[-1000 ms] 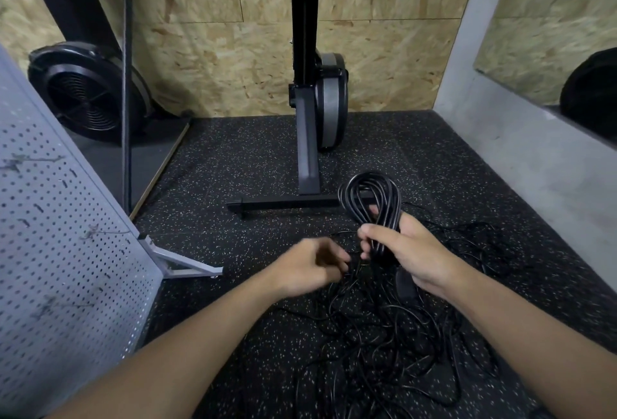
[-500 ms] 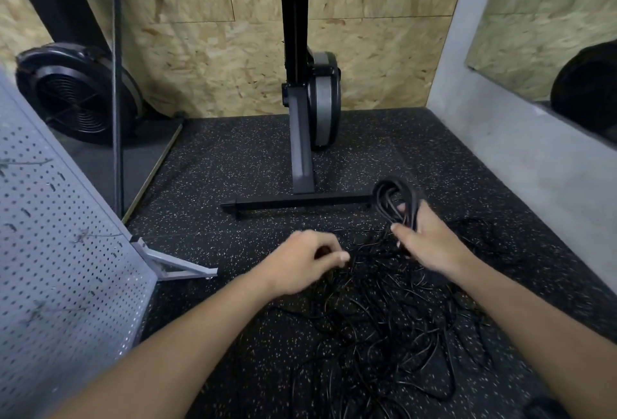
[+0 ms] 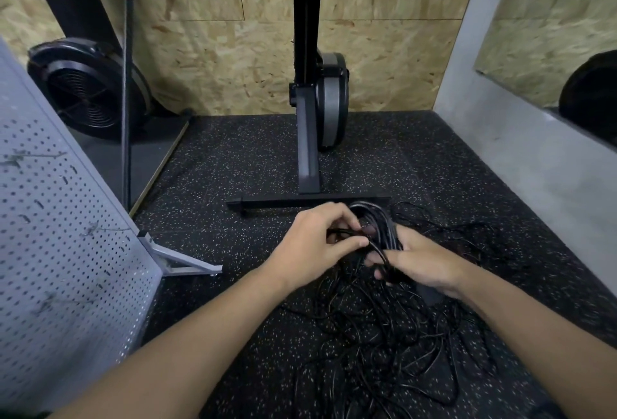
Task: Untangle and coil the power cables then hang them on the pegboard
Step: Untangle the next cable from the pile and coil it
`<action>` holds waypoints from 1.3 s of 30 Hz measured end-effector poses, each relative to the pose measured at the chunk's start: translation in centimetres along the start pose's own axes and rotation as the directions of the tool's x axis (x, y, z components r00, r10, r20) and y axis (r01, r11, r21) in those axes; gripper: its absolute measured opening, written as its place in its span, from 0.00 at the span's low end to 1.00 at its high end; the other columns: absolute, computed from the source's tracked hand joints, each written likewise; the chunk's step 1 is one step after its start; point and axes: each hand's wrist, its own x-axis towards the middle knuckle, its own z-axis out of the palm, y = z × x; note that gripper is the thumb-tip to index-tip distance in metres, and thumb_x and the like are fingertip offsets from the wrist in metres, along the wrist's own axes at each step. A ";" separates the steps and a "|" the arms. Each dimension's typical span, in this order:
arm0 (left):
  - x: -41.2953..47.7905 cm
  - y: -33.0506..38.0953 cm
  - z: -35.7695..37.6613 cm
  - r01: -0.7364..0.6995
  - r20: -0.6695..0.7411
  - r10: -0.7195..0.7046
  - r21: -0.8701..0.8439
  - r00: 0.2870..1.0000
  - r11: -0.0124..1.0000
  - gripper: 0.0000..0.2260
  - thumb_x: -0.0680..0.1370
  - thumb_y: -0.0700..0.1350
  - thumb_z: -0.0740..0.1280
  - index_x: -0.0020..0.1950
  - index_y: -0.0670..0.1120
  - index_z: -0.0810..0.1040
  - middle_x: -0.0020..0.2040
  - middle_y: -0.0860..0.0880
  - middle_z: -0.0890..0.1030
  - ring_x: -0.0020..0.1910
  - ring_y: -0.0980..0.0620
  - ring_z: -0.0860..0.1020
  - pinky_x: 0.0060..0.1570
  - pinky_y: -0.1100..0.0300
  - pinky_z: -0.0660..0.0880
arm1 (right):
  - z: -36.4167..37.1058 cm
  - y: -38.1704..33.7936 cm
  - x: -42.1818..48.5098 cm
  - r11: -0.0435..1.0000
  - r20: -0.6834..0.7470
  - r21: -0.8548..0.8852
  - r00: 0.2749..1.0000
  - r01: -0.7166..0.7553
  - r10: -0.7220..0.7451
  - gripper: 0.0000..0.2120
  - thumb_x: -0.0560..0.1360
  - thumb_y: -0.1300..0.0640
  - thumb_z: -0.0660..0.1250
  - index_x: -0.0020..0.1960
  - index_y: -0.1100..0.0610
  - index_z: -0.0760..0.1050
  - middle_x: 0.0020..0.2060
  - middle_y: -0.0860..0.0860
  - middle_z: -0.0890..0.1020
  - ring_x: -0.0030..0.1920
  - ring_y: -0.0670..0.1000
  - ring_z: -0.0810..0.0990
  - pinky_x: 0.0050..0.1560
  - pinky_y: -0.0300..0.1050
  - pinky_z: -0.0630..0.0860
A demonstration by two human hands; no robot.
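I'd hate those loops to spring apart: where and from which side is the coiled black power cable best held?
Wrap the coiled black power cable at its lower part, where the loops lie bunched side by side, coming from the right, as the right hand does. On the left, the left hand pinches a loose strand.
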 end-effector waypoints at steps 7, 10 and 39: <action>0.1 -1.2 0.1 0.006 -0.062 -0.005 0.015 0.998 1.000 0.05 0.77 0.49 0.77 0.52 0.51 0.85 0.55 0.54 0.73 0.50 0.61 0.75 0.54 0.68 0.70 | 0.4 -0.2 0.6 0.896 0.204 0.414 0.976 -0.159 0.078 0.08 0.81 0.60 0.67 0.59 0.60 0.75 0.41 0.57 0.79 0.34 0.51 0.76 0.31 0.43 0.73; 0.2 -0.3 -0.1 0.032 -0.043 -0.031 0.025 0.999 0.999 0.12 0.75 0.50 0.79 0.56 0.53 0.81 0.55 0.55 0.73 0.40 0.61 0.75 0.46 0.68 0.72 | 0.5 -0.2 0.3 0.953 0.154 0.282 0.986 -0.109 0.067 0.08 0.80 0.64 0.68 0.58 0.59 0.74 0.41 0.57 0.79 0.35 0.52 0.77 0.33 0.45 0.73; 0.6 -1.0 -2.8 0.146 0.236 -0.108 -0.150 0.966 0.978 0.10 0.73 0.45 0.81 0.52 0.53 0.90 0.52 0.57 0.87 0.52 0.45 0.83 0.56 0.42 0.78 | -1.5 0.8 -0.1 0.871 0.550 0.380 0.833 -0.312 0.059 0.32 0.67 0.61 0.73 0.71 0.57 0.74 0.52 0.64 0.78 0.47 0.58 0.79 0.44 0.53 0.79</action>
